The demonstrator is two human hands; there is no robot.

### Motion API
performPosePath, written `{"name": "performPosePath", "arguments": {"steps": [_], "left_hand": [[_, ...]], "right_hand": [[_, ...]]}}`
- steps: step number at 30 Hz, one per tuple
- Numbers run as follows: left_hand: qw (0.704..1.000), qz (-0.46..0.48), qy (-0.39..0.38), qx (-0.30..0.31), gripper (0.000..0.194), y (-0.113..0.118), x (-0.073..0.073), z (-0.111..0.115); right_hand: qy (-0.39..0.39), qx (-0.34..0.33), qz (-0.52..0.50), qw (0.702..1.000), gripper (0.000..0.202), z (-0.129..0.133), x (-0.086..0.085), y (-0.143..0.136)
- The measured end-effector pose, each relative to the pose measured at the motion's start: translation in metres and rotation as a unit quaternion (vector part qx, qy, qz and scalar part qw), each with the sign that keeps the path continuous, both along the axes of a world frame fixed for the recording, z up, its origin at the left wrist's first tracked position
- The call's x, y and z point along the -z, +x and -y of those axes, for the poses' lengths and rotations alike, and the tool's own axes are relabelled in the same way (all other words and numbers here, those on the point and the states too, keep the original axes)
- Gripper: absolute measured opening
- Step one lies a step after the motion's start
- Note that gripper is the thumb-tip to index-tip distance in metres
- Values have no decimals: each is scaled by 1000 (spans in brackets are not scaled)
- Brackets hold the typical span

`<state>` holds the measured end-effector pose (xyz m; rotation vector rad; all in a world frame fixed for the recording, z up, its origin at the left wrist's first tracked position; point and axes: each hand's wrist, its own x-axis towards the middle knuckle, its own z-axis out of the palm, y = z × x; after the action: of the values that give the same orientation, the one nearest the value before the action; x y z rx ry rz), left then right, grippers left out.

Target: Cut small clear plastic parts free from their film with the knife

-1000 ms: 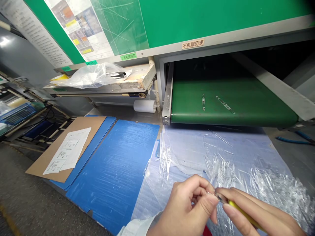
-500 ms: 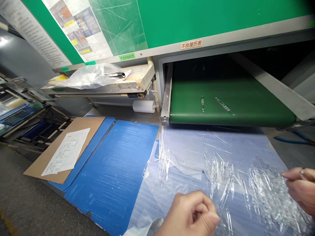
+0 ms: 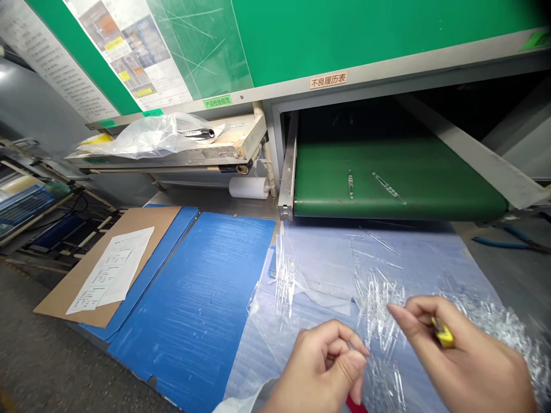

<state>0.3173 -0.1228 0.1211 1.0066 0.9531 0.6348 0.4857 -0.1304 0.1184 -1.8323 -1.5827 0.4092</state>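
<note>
My left hand [image 3: 321,364] is at the lower middle, fingers curled and thumb tip pressed near the index finger. Whatever may be in that pinch is too small or hidden to name. A bit of something red [image 3: 356,405] shows just below it. To its right, my right hand [image 3: 465,355] is closed around a small yellow-and-black tool [image 3: 443,332], most of it hidden by the fingers. Between and behind the hands lie slim clear plastic parts [image 3: 379,304] in a loose heap. A larger pile of clear parts [image 3: 508,321] is partly covered by my right hand.
Two clear parts rest on a green conveyor belt [image 3: 400,178] behind the film-covered worktop [image 3: 327,246]. Blue boards [image 3: 206,275] and brown cardboard with papers [image 3: 107,275] lie left. A shelf [image 3: 241,137] holds a plastic bag and marker. Blue-handled pliers [image 3: 499,242] lie right.
My right hand has come in from the right edge towards my left hand, and the yellow tool in it now shows. My left hand has shifted slightly left and up; its fingers have loosened a little.
</note>
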Motion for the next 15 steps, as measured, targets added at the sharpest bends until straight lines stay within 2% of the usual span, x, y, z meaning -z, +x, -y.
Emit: {"name": "performPosePath", "arguments": {"steps": [3,5,8,11,15], "left_hand": [[1000,4,-2,-21,19,0,2,-3],[999,9,-22,-27,22,-1,4,-5],[999,24,-32,-25,37,-4,10,-7],[998,55,-19,-30,49,-8,20,-10],[996,62,-37,-58,45,-13,29,-16]], "right_hand": [[-9,-52,2,999,36,-15,2,14],[-38,-62,30,997,37,-37,3,24],[-36,-38,109,993,36,-89,4,41],[-24,-23,146,989,35,-148,4,53],[-3,-30,136,990,37,-204,7,50]]}}
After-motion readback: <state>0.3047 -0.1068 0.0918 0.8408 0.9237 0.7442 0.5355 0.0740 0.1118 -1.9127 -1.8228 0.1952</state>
